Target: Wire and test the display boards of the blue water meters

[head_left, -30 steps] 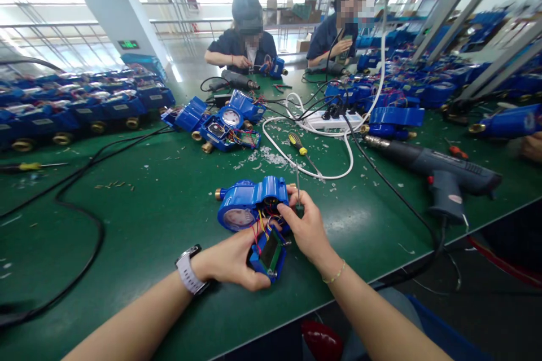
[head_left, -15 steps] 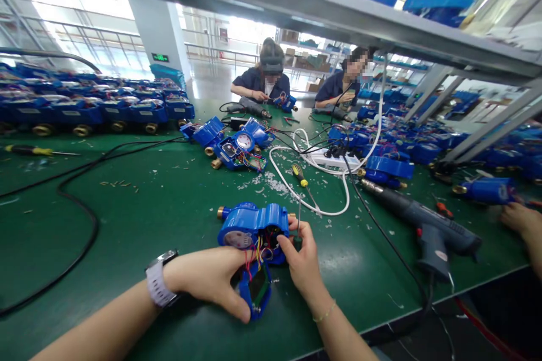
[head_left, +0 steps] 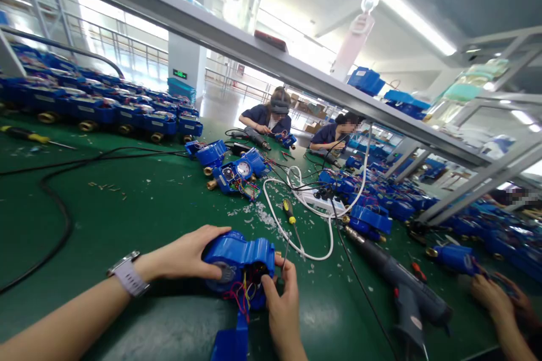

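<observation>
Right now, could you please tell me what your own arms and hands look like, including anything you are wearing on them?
Your left hand and right hand are bare, with no gloves, and no sleeve shows on either forearm. On the left wrist is a wristwatch with a broad, pale grey-lilac strap. The right wrist is cut off by the picture's lower edge, so I cannot tell what it wears.

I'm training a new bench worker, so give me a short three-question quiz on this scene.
1. Which hand wears the wristwatch?
2. True or false: the left hand and right hand both touch the blue water meter.
3. Fill in the blank: the screwdriver nearest the hands has a ____ handle.

Key: 1. left; 2. true; 3. yellow.
</observation>
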The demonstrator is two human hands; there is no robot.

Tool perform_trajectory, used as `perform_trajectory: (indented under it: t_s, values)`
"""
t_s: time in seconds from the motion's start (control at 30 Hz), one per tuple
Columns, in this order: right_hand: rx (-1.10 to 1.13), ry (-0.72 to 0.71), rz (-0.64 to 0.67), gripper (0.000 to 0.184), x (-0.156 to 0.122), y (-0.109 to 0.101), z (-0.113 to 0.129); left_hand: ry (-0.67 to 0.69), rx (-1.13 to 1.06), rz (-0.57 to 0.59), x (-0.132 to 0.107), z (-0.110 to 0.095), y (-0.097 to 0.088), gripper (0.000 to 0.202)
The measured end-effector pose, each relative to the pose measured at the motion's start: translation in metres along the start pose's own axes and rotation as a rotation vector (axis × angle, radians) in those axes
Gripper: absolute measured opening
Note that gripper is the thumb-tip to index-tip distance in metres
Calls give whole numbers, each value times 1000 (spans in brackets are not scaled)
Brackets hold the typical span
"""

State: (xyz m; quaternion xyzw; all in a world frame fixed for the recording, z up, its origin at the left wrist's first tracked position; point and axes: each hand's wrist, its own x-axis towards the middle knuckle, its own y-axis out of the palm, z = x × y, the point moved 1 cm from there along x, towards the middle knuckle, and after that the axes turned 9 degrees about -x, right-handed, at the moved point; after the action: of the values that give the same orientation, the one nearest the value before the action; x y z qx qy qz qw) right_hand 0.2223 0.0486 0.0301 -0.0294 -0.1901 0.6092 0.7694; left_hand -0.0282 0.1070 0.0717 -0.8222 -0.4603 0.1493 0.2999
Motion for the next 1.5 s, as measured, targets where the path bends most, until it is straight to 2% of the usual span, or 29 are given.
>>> perform_trajectory:
  t_s: [0.2,0.37,0.47,0.53,0.57,0.6,0.67,0.73,0.8,1.0,1.07,1.2,1.37,1.5]
  values:
    - [-7,11,37,45,7,-3,-6,-63,-10,-19,1,-1,1,85]
    - [11,22,-5,48,8,2,-11,16,-140,-78,6,12,9,78]
    - [19,43,-59,48,13,5,-16,112,-182,-248,6,13,15,67]
    - [30,62,-92,49,18,6,-20,206,-155,-399,0,5,17,51]
    - [38,71,-106,50,20,6,-22,250,-137,-427,-4,-1,18,42]
    - [47,80,-117,50,23,6,-23,276,-118,-405,-8,-7,20,38]
    - [65,91,-133,51,26,5,-25,238,-67,-258,-17,-20,26,41]
    - [79,97,-141,51,27,5,-27,111,-2,-140,-24,-31,32,36]
    - [87,98,-144,52,27,4,-27,7,7,-99,-29,-39,38,29]
    - [75,96,-147,51,28,1,-27,-97,-386,99,-23,-53,63,38]
    - [76,87,-142,48,28,0,-26,-112,-489,103,-20,-55,73,40]
    - [88,43,-116,43,25,-2,-21,-61,-553,21,-22,-61,86,33]
    - [69,-19,-47,38,21,-6,-17,-5,-592,66,-36,-62,97,32]
    - [29,-55,-15,40,18,-13,-12,-10,-598,40,-38,-61,104,34]
